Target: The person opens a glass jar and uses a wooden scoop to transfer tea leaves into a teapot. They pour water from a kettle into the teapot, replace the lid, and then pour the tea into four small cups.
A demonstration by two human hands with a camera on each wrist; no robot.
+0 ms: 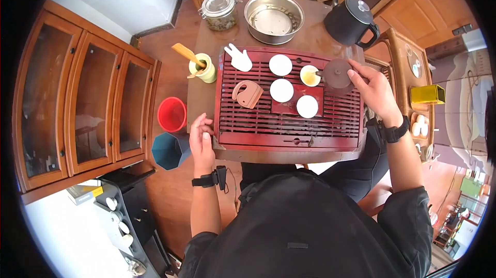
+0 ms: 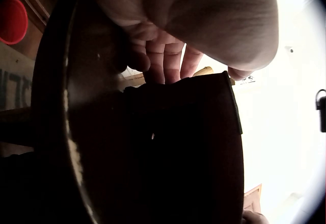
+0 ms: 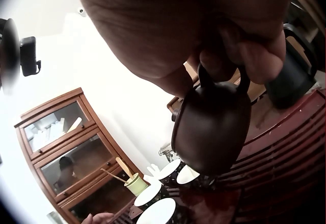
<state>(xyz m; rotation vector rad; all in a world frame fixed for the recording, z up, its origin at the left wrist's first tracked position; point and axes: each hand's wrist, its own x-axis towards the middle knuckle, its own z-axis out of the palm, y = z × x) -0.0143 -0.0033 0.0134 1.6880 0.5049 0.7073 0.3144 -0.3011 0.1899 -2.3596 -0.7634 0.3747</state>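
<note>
My right hand [image 1: 381, 94] grips the handle of a dark brown clay teapot [image 1: 338, 76] at the right of the slatted red tea tray [image 1: 248, 141]. The teapot's spout points left, over the rim of a white cup [image 1: 305, 69] holding yellowish tea. Three other white cups stand close by, one of them nearest me [image 1: 307, 107]. In the right wrist view, the teapot [image 3: 214, 132] hangs below curled fingers [image 3: 260, 61]. My left hand [image 1: 202, 141] rests at the tray's left edge, fingers loosely bent, holding nothing.
On the tray's left sit a white hand-shaped figurine [image 1: 239, 60] and a brown elephant-shaped piece [image 1: 248, 96]. Behind are a glass jar [image 1: 219, 13], a metal basin [image 1: 274, 33] and a black kettle [image 1: 350, 22]. A green holder [image 1: 206, 73] with wooden tools stands left of the tray.
</note>
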